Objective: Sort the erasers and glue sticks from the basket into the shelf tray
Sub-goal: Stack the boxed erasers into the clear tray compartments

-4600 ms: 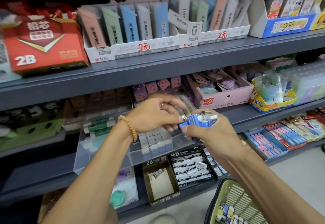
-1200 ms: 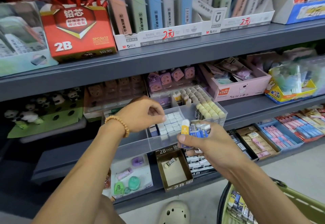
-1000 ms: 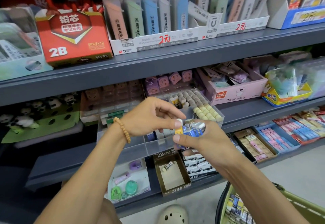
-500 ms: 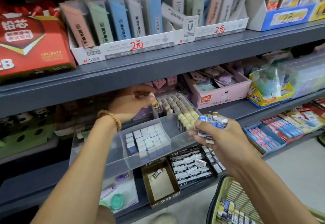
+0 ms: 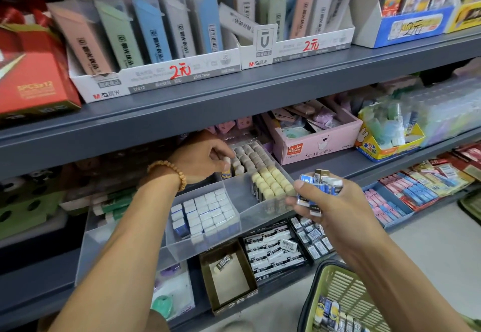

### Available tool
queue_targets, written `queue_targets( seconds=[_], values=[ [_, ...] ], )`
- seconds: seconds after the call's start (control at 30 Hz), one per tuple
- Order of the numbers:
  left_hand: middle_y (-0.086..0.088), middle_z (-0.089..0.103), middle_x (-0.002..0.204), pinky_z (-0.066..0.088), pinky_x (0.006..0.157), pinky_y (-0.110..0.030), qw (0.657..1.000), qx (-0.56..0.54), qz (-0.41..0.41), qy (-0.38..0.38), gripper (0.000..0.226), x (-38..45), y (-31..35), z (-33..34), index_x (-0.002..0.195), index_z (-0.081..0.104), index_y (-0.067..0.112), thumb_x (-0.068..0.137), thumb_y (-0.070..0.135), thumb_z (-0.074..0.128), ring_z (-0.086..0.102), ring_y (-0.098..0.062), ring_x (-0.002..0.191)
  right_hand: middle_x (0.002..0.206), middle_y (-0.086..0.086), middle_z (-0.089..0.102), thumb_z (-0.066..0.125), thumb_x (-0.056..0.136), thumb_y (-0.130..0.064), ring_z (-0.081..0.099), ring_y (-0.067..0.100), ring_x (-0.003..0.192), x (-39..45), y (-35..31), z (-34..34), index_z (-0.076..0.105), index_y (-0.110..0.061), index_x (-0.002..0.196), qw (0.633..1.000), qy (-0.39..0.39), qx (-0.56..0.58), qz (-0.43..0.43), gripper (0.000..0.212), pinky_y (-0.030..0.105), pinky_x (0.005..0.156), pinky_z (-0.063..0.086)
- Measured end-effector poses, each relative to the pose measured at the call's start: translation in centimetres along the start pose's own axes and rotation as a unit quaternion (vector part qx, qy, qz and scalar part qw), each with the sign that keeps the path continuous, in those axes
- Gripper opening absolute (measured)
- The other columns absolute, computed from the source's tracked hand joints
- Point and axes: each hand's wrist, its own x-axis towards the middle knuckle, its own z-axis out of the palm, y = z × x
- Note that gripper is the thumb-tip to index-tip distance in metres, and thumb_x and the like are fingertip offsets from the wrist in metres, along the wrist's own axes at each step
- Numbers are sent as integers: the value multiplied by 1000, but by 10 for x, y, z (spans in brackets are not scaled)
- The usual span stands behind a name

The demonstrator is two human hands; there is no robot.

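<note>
- My left hand pinches a white-capped glue stick upright at the back of the clear plastic shelf tray — twelve o'clock.
- My right hand grips a bunch of blue-sleeved erasers at three o'clock.
- Green plastic basket — five o'clock.

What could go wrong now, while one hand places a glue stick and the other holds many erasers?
The right hand holds a loose stack of erasers; one might slip toward the basket or floor. The left hand lowers a glue stick beside tightly packed upright glue sticks, so it could knock neighbours over.
</note>
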Motion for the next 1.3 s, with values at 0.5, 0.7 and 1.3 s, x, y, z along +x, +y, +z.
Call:
queue_targets(
  seconds=[0.5, 0.7, 1.3],
  values=[
    [12, 63, 81, 54, 77, -23, 997, 23, 64, 38, 16, 7, 14, 28, 94, 77, 15, 80, 10, 76, 60, 2, 73, 74, 6, 75, 70, 87, -4, 74, 22, 71, 0, 4, -5, 65, -5, 86, 1000, -9, 7, 4, 5, 20, 58, 57],
    [19, 61, 76, 41, 66, -3, 998, 17, 47, 41, 13, 10, 14, 27, 89, 77, 18, 77, 12, 80, 56, 10, 67, 79, 10, 75, 75, 82, -11, 73, 21, 72, 2, 8, -10, 68, -7, 90, 1000, -4, -26, 1, 12, 19, 55, 53],
    [10, 62, 80, 46, 79, -14, 999, 32, 41, -1, 20, 8, 18, 22, 97, 76, 8, 79, -1, 75, 55, 8, 71, 90, 13, 75, 76, 82, -11, 67, 14, 69, 2, 12, -11, 69, -6, 95, 999, -24, -36, 10, 16, 21, 53, 51]
  ],
)
